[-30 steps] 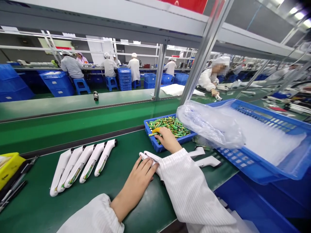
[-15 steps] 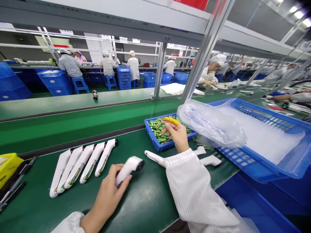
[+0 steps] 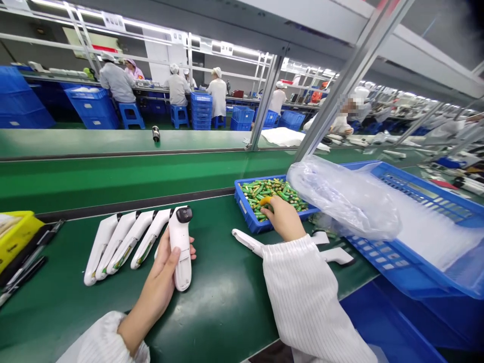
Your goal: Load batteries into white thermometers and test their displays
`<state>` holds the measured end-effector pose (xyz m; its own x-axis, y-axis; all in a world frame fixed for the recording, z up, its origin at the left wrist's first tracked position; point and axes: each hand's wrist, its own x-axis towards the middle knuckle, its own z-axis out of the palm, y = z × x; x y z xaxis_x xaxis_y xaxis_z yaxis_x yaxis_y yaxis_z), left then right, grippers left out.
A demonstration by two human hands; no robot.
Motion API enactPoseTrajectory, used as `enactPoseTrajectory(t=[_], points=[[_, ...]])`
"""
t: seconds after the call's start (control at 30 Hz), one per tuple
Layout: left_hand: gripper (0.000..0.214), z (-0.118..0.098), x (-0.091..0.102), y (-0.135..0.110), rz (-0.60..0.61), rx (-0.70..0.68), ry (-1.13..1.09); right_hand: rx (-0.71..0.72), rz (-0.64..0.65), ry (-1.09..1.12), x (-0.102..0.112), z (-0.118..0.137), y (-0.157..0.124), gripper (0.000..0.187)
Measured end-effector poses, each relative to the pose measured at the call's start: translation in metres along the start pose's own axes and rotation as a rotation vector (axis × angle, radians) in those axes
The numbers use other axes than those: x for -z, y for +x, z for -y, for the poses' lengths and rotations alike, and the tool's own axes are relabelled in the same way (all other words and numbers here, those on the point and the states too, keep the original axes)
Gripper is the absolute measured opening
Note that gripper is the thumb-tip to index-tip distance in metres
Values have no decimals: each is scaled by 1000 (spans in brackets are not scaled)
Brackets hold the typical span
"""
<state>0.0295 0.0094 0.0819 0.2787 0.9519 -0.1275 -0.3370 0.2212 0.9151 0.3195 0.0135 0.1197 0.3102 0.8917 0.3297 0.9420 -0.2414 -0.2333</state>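
Note:
My left hand (image 3: 161,275) is closed around a white handheld thermometer body (image 3: 180,247), held just above the green belt at the right end of a row of several like bodies (image 3: 121,244). My right hand (image 3: 283,218) reaches into a small blue tray (image 3: 245,214) full of green batteries (image 3: 278,190); a yellow cot covers one fingertip. Its fingers curl down among the batteries, and what they grip is hidden. More white thermometer bodies (image 3: 249,243) lie under my right sleeve.
A large blue crate (image 3: 423,222) lined with clear plastic (image 3: 344,196) sits at the right. A yellow bin (image 3: 17,237) and dark tools (image 3: 22,275) lie at the left edge. Other workers sit at benches beyond the far belt (image 3: 113,143).
My left hand picked a thermometer body from beside my right arm and carried it left to the row. My right hand lifted from the battery tray, then dipped back in.

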Motion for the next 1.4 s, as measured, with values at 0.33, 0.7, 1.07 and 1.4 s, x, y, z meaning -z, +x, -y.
enactPoseTrajectory(t=[0.33,0.7,1.07,1.4], points=[[60,-5,1,-3,162,6,-32,-8,-304,128,2,13,2,23],[86,-3,3,0,140,-47,-89,324,132,1025,-6,115,-68,10],[77,-12,4,-4,107,-53,-84,533,125,828,-14,119,-73,6],[79,-8,2,-5,119,-46,-102,322,254,916,-12,119,-71,10]])
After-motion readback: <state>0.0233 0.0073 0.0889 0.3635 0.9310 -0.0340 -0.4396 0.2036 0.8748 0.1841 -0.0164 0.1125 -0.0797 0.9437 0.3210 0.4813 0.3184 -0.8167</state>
